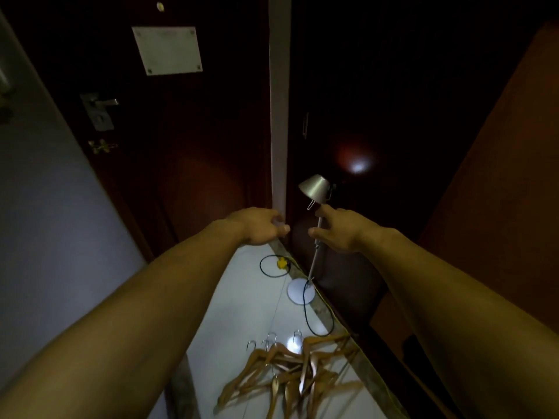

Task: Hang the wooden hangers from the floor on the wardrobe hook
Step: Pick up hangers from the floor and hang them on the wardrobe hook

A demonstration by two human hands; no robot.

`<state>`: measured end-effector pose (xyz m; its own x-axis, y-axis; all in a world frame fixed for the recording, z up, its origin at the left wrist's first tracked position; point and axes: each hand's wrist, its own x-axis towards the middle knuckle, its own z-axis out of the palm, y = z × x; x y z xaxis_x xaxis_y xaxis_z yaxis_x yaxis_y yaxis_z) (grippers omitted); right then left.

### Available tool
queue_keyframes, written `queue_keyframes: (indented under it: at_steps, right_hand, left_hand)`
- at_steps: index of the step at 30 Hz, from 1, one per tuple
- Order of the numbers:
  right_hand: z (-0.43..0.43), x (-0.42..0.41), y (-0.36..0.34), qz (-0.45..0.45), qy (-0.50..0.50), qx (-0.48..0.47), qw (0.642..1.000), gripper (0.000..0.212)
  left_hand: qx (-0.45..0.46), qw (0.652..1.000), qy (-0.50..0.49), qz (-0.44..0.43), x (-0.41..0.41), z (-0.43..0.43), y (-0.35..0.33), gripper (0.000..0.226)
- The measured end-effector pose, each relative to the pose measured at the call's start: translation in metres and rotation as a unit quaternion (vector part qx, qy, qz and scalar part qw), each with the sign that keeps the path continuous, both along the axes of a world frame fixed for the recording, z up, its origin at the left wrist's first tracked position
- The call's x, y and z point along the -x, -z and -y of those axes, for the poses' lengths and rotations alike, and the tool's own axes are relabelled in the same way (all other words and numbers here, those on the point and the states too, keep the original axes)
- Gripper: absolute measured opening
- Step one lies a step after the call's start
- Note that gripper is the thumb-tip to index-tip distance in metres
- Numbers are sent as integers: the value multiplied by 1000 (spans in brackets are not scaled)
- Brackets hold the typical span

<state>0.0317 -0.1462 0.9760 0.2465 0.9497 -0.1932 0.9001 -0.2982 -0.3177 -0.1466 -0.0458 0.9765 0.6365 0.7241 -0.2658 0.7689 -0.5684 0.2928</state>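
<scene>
Dark hallway with a white tile floor, brown door at upper left, dark wardrobe at upper right. Lying in a messy pile at the bottom middle of the frame: wooden hangers, light brown, with small silver hooks. Probably feeling light, stiff and smooth; best grabbing by the thick wooden middle under the hook. Reaching out in the middle of the frame: left hand, fingers curled, holding nothing; right hand, fingers spread wide, empty, near a floor lamp.

Both empty hands, left and right, reach forward with loose fingers, wooden hangers piled on the floor below them.
</scene>
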Motion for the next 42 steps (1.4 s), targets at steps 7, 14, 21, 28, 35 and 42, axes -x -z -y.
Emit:
queue_keyframes:
  at_steps: [7,14,21,28,35,42]
  right_hand:
    - [-14,-2,64,-13,-12,53,998,49]
    - [-17,-12,127,-37,-8,122,992,46]
    - [-25,-43,155,-54,-12,141,989,52]
    - [-34,-98,180,-53,-54,154,985,46]
    - [-38,-156,207,-38,-115,180,976,50]
    - [-27,-171,249,-59,-157,197,966,52]
  left_hand:
    - [68,997,8,-26,0,-5,55,48]
    - [112,992,8,-60,-8,-10,116,52]
    - [145,986,-21,-82,-38,-14,151,58]
    - [173,980,-61,-75,-91,-2,173,56]
    - [208,967,-135,-65,-139,23,201,53]
    - [257,946,-182,-71,-142,49,244,51]
